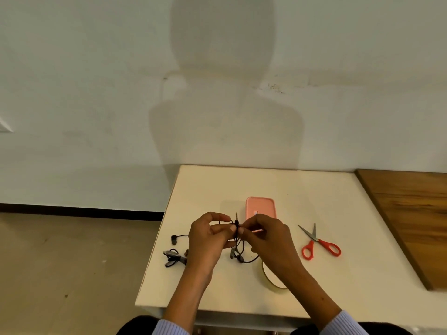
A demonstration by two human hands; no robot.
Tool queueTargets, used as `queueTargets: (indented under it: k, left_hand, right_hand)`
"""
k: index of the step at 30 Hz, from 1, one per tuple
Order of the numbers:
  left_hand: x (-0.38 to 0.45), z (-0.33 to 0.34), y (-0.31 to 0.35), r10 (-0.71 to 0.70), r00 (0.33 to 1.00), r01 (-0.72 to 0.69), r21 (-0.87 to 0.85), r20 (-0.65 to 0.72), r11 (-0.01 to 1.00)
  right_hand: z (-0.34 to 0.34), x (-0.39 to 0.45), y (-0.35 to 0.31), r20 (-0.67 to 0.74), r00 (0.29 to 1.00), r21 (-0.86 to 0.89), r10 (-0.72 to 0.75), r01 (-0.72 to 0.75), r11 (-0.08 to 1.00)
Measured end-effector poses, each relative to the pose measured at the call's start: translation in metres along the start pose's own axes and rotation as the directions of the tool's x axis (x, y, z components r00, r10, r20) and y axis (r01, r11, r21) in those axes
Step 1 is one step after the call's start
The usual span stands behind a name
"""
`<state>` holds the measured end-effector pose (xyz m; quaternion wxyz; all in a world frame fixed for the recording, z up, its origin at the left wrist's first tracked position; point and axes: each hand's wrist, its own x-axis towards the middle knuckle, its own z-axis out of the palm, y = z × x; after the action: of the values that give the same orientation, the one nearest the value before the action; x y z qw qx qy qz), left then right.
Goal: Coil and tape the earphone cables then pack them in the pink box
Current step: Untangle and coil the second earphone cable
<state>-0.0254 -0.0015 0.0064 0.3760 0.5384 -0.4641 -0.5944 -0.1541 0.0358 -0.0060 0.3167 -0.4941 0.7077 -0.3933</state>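
- Left hand (208, 234) and right hand (264, 234) raised together over the middle of the white bench (314, 274), fingertips nearly meeting.
- Both hands pinch a black earphone cable (238, 240) between them; left fingers (221, 217) curled round the bundle from the left, right fingers (249, 223) curled on it from the right.
- Jack plug (236, 217) sticks up above the fingers; loose loops and earbuds hang below, down to the bench surface.
- Pink box (260, 206) lies on the bench just behind the right hand, lid on, small label on top.
- Second earphone set (174, 255), black and tangled, lies near the bench's left edge, left of the left wrist.
- Tape roll (273, 280) lies flat under the right forearm, partly hidden.
- Red-handled scissors (320, 243) on the bench right of the hands, blades slightly apart, well apart from the box.
- Wooden board (411, 221) along the right side.
- Striped light-blue sleeves (346, 322) at the bottom edge.
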Motion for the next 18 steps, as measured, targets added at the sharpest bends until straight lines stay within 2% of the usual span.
queueTargets:
  k: [5, 9, 13, 16, 17, 18]
  left_hand:
    - [0.000, -0.003, 0.002, 0.010, 0.999, -0.010, 0.002, -0.050, 1.000]
    - [0.000, -0.005, 0.002, -0.062, 0.998, 0.061, -0.088, -0.016, 0.994]
    - [0.000, -0.003, 0.001, -0.046, 0.999, 0.044, -0.085, -0.025, 0.995]
    - [0.003, -0.004, -0.002, 0.012, 0.997, -0.011, 0.005, -0.075, 1.000]
    - [0.005, -0.004, -0.004, 0.054, 0.995, -0.046, 0.096, -0.081, 0.994]
    - [0.006, -0.006, -0.006, 0.115, 0.991, -0.096, 0.256, -0.062, 0.962]
  right_hand:
    - [0.002, -0.003, -0.005, 0.024, 0.999, 0.048, -0.039, 0.038, 0.998]
    - [0.001, -0.001, -0.003, 0.019, 1.000, 0.054, -0.016, 0.015, 0.998]
    - [0.005, 0.000, -0.003, 0.021, 1.000, 0.068, 0.000, -0.001, 0.998]
    - [0.002, 0.000, -0.004, -0.039, 0.999, 0.062, 0.003, -0.001, 0.998]
    - [-0.002, 0.000, -0.005, -0.059, 0.998, 0.072, -0.002, 0.006, 0.997]
    - [-0.006, 0.000, -0.006, -0.070, 0.998, 0.092, -0.007, 0.013, 0.996]
